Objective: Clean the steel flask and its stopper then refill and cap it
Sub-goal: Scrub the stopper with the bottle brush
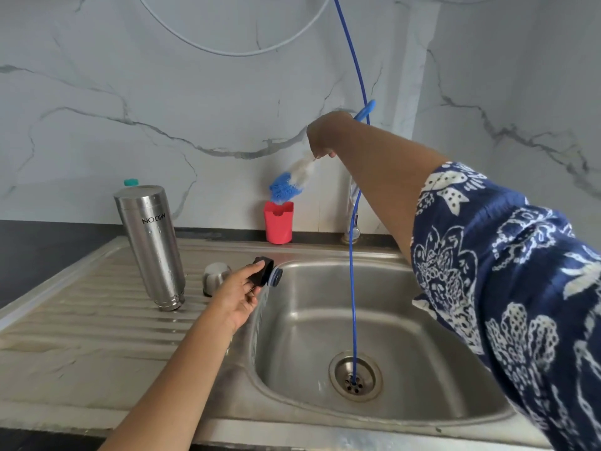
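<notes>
The steel flask (150,245) stands upside down on the ribbed draining board (81,317), mouth down, water beads on its wall. Just beside it sits a small steel cap (215,277), also inverted. The left hand (239,296) pinches the black stopper (264,271) at the sink (422,320) rim (its blue end points over the basin). The right hand (325,135), raised near the wall, is closed round a bottle brush (294,179) whose blue tip hangs just above a red holder (278,222). A blue hose (353,288) runs down into the drain (355,375).
</notes>
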Demonstrator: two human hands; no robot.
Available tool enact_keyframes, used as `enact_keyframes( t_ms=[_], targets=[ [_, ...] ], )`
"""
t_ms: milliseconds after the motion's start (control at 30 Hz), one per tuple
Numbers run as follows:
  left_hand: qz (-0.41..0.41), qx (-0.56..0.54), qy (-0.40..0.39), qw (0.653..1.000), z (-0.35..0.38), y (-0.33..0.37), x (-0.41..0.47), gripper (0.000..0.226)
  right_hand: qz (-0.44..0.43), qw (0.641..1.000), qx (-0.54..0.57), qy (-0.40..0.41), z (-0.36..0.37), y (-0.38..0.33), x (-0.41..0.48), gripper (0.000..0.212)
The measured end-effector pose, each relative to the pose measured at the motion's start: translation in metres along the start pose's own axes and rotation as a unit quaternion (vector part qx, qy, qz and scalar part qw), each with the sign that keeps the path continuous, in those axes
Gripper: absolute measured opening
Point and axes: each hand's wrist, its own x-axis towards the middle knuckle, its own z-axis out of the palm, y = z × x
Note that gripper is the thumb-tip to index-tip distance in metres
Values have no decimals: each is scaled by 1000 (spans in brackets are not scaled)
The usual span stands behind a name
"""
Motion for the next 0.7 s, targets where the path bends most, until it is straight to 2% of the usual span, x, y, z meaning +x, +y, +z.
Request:
enact_keyframes(
  t_ms=[167,400,500,567,700],
  targets=[
    [1,-22,-15,1000,0,-3,-5,8,1,996,-84,12,-12,9,-28,6],
    [2,-19,-25,1000,2,-10,-12,16,-14,998,-46,27,0,21,-34,25],
    [10,-23,-23,999,0,-10,-11,16,-7,999,14,43,15,28,-41,21],
    [19,-21,-24,999,0,-10,-10,14,-2,995,74,63,31,37,-54,27],
    [43,2,-26,999,4,-15,-7,8,-1,981,184,67,83,56,-130,33]
  ],
)
